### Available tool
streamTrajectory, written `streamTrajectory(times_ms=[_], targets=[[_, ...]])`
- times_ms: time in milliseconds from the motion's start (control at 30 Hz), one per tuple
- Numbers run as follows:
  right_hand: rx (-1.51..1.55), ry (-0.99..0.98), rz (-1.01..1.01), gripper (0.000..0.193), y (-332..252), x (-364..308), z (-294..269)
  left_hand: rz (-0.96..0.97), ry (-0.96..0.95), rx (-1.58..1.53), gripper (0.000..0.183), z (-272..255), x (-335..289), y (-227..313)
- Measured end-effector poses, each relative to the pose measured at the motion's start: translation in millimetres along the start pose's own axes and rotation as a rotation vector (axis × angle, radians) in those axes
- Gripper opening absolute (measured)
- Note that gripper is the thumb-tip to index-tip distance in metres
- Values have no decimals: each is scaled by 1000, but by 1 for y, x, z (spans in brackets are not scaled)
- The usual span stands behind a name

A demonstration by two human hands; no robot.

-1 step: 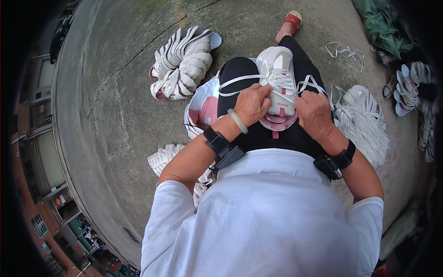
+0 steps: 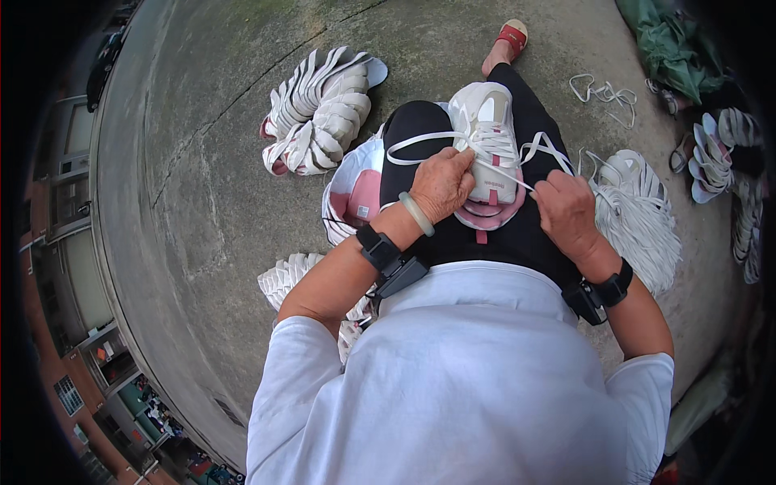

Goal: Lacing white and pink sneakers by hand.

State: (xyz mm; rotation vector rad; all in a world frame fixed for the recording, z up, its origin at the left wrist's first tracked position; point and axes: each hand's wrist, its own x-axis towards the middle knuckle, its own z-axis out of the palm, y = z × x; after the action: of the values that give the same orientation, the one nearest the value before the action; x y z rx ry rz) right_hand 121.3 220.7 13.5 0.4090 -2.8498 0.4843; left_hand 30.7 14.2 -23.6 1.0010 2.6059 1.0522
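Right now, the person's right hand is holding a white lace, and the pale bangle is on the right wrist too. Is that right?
Not quite: the pale bangle is on the wrist of the left hand, as the head view shows. The right hand does hold a white lace.

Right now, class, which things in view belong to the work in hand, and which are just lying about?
Belong, it seems:
white-and-pink shoe on the lap
white lace, pinched by left hand and right hand
lace bundle beside the right leg
stacked shoe pieces, similarly coloured

Just lying about, probably:
loose lace on the concrete
green sheeting, upper right
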Motion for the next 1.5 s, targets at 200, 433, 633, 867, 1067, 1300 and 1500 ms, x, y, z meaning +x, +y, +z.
streamTrajectory(times_ms=[200, 433, 633, 867, 1067, 1300, 1500], targets=[[8, -21, 591, 8, 84, -185, -26, 22, 33, 25, 21, 3, 0, 8], [103, -256, 435, 9, 63, -141, -25, 41, 135, -8, 24, -11, 7, 0], [153, -45, 278, 22, 34, -66, -16, 89, 196, 239, 12, -21, 27, -17], [273, 79, 155, 30, 16, -24, 20, -450, -214, -986, 16, -29, 37, -16], [333, 18, 159, 13, 13, -19, 24, -525, -383, -840, 43, -28, 42, -17], [298, 128, 233, 5, 46, -97, -9, -425, -309, -593, 48, -14, 44, -22], [590, -44, 414, 16, 35, -77, -11, -379, -143, -458, 35, -5, 43, -9]])
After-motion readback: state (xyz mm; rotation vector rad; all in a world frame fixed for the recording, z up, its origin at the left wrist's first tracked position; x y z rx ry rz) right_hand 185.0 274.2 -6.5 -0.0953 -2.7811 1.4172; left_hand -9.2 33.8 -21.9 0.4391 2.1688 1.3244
